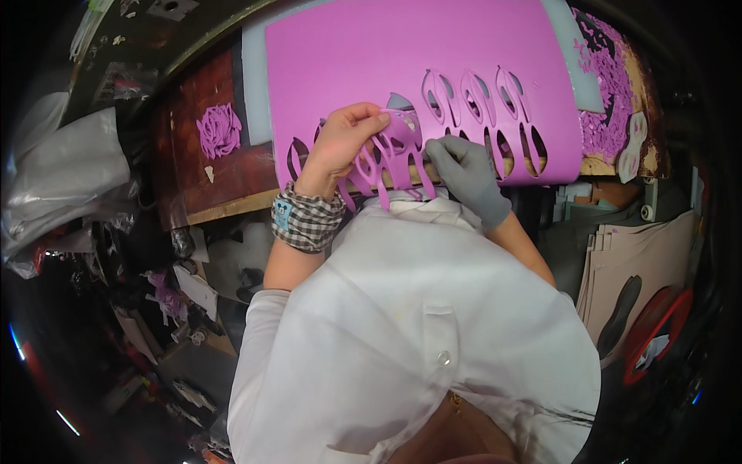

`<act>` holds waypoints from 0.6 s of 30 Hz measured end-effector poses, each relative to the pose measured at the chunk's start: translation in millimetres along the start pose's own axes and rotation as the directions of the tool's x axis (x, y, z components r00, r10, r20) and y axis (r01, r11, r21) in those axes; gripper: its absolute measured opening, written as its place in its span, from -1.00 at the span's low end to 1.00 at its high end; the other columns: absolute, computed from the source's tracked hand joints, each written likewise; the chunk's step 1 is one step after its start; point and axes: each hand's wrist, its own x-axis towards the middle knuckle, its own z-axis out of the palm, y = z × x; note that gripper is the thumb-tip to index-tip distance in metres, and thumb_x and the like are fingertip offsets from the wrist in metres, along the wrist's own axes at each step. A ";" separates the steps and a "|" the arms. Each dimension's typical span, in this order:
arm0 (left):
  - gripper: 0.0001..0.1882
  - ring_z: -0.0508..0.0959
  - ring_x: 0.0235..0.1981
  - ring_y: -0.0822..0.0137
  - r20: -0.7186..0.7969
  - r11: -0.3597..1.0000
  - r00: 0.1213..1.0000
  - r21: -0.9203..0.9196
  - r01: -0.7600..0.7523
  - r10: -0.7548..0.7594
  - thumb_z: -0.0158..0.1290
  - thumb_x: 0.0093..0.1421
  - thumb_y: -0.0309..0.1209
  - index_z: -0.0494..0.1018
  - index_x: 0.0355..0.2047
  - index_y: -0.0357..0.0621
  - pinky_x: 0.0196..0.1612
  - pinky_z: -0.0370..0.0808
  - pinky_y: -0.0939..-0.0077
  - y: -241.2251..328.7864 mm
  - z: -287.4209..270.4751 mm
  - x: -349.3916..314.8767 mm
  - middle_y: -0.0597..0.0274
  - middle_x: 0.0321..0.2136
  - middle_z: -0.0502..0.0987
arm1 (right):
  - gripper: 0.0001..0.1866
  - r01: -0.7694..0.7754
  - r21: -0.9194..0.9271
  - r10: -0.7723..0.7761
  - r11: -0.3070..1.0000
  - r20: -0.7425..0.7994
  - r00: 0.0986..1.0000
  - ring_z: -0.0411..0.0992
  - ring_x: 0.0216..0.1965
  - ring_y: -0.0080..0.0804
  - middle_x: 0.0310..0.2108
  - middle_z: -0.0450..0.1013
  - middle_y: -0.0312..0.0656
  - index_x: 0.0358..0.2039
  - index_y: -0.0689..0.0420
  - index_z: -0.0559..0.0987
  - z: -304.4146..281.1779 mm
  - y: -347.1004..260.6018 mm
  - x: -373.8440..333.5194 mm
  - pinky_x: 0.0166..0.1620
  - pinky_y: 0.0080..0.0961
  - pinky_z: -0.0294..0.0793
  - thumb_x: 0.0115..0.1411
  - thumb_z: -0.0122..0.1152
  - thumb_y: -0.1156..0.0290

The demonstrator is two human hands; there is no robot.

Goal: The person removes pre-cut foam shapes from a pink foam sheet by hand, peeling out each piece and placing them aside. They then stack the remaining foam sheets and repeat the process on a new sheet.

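A large pink-purple foam sheet (417, 46) lies across the bench, its near edge bent down. Rows of slots and narrow looped cutouts (474, 97) run along its near part. My left hand (340, 147), bare with a checked cuff at the wrist, pinches a bunch of cut foam straps (396, 158) between thumb and fingers. These straps hang over the sheet's near edge. My right hand (468, 174), in a grey glove, is closed just right of the bunch, by the sheet's slots. Whatever its fingertips grip is hidden.
A pile of pink foam cutouts (219, 131) sits on the reddish-brown board at left. Pink scraps (607, 93) cover the bench's right end, beside a pale sole-shaped piece (632, 147). Clear plastic bags (69, 170) are at far left; stacked beige sheets (641, 263) stand below right.
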 end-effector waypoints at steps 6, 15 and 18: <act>-0.86 0.20 -0.83 0.67 0.363 0.833 0.921 -0.459 0.309 -0.141 0.04 0.26 -0.39 0.46 -0.40 -0.19 -0.79 0.06 0.78 -9.7 -2.6 -23.7 0.44 -0.72 0.38 | -0.55 -0.136 0.184 0.093 0.973 0.220 0.971 0.31 -0.60 -0.63 -0.69 0.36 -0.28 -0.40 0.32 0.57 15.7 -15.5 -1.1 -0.51 -0.59 0.30 0.31 0.02 0.12; -0.86 0.22 -0.81 0.69 0.159 0.908 0.963 -0.328 0.259 -0.217 0.01 0.26 -0.46 0.49 -0.30 -0.30 -0.77 0.08 0.77 -22.6 15.2 -21.7 0.43 -0.70 0.38 | -0.60 -0.408 0.309 0.323 0.859 0.289 0.901 0.20 -0.73 -0.69 -0.72 0.31 -0.35 -0.55 0.23 0.53 15.1 -11.8 7.4 -0.66 -0.69 0.12 0.23 0.16 0.13; -0.85 0.22 -0.81 0.69 0.108 0.924 0.982 -0.337 0.182 -0.154 -0.01 0.29 -0.44 0.49 -0.26 -0.27 -0.76 0.09 0.78 -25.8 17.1 -21.7 0.42 -0.65 0.41 | -0.65 -0.404 0.509 0.238 0.761 0.360 0.902 0.18 -0.72 -0.70 -0.69 0.30 -0.38 -0.51 0.22 0.51 12.2 -4.1 9.5 -0.66 -0.69 0.09 0.23 0.16 0.17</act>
